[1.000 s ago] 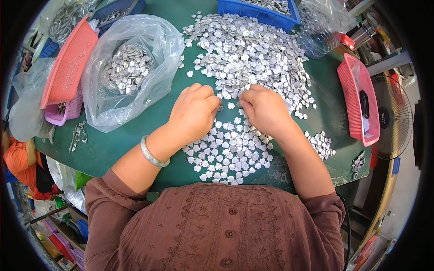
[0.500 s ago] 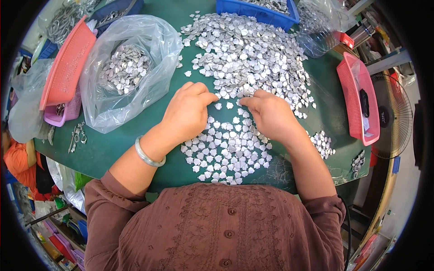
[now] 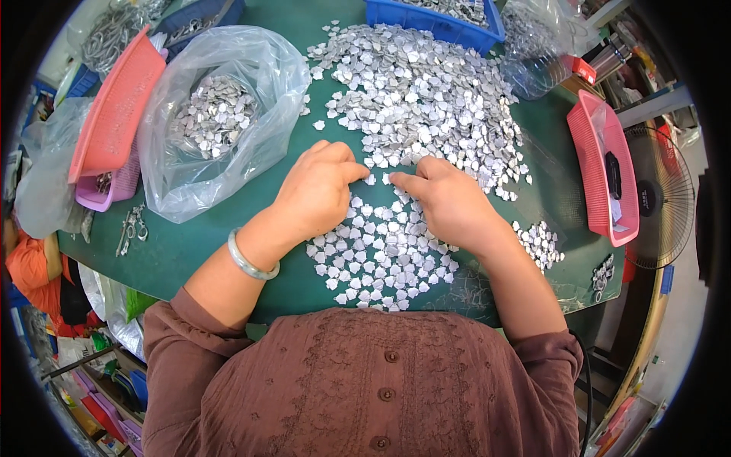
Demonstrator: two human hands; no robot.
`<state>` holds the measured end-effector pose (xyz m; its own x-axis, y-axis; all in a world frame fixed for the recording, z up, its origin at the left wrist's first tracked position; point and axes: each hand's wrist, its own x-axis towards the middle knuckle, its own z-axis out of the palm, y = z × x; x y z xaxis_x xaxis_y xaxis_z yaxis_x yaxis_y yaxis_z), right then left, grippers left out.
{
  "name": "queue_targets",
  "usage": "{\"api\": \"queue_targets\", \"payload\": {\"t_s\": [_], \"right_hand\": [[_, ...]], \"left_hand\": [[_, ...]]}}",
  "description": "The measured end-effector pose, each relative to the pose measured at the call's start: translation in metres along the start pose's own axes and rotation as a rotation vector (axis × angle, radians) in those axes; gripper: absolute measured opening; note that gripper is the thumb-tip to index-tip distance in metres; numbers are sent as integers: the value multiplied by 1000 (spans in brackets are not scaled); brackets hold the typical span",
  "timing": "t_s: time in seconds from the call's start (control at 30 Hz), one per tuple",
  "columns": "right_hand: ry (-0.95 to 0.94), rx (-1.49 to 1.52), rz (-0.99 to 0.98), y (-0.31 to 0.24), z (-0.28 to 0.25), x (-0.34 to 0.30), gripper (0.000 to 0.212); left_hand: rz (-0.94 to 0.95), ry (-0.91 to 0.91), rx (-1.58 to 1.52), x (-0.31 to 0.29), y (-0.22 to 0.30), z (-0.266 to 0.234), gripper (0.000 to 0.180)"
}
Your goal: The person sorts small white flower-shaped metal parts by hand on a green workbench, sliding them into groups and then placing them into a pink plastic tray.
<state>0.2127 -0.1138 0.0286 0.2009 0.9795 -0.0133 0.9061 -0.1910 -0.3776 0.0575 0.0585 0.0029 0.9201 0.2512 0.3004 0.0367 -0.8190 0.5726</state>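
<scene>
My left hand (image 3: 321, 189) is over the green table, its fingers mostly curled and the index fingertip at a small silver leaf-shaped metal piece (image 3: 370, 180). Facing it, my right hand (image 3: 451, 199) is curled too, with the index finger stretched out to another metal piece (image 3: 387, 179). Whatever the curled fingers hold is hidden. Just beyond both hands spreads a big pile of the same metal pieces (image 3: 426, 91). Between my forearms, nearer to me, lies a single layer of spread pieces (image 3: 373, 255).
A clear plastic bag (image 3: 266, 152) with more pieces stands at left, beside a coral basket (image 3: 114, 114). A blue tray (image 3: 438, 30) sits at the far edge. At right are a small heap of pieces (image 3: 539, 245), a pink basket (image 3: 590, 167) and a fan (image 3: 659, 198).
My right hand has shifted slightly left and nearer to me, its index finger now reaching toward the left hand. The left hand has hardly moved.
</scene>
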Motion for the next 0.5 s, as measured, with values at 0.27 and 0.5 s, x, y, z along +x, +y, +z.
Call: {"api": "queue_targets", "payload": {"t_s": [0.27,0.5], "right_hand": [[133,98,-224,7,-5,-22,32],[10,-108,-247,9,17,-66,86]], "left_hand": [[109,-229,22,-7,8,-13,34],[174,-316,179,-53,21,-18,89]]}}
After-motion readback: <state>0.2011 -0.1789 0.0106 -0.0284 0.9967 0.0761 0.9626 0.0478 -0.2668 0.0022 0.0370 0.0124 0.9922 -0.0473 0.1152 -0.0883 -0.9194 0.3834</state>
